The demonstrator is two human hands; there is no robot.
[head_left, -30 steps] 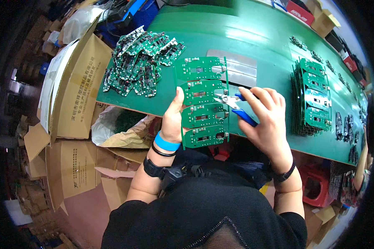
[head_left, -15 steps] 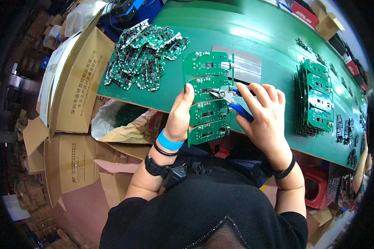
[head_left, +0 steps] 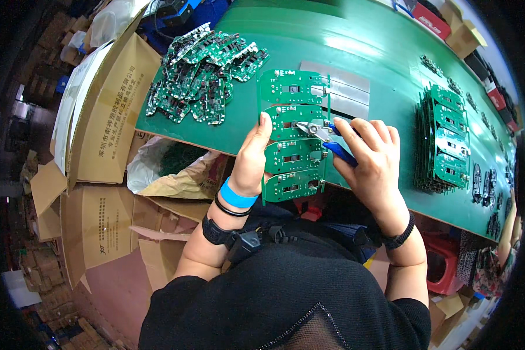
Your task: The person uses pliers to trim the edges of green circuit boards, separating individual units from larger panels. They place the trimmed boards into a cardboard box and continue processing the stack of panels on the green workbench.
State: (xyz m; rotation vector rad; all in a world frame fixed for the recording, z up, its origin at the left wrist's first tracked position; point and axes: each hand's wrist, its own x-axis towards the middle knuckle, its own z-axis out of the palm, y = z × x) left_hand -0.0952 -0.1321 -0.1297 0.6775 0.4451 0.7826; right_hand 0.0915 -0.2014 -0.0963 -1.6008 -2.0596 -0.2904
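Note:
A green circuit board panel (head_left: 292, 150) of several joined boards is held up in front of me over the table's near edge. My left hand (head_left: 253, 156) is closed on its left side, thumb on the face and fingers hidden behind. My right hand (head_left: 372, 153) is wrapped round the blue handles of wire cutters (head_left: 343, 153). The metal jaws of the cutters lie over the second board from the top, pointing left at its middle. Whether the jaw tips touch the board I cannot tell.
On the green table (head_left: 262, 36), a heap of loose circuit boards (head_left: 207, 73) lies left of the panel. A grey metal plate (head_left: 347, 93) lies behind it. A stack of board panels (head_left: 447, 137) stands at right, near small black parts (head_left: 482, 184). Cardboard boxes (head_left: 108, 116) and a lined bag (head_left: 178, 172) are at left.
The cutters' jaws have shifted very slightly to the right and down over the second board. Both hands keep their grips and the panel has hardly moved.

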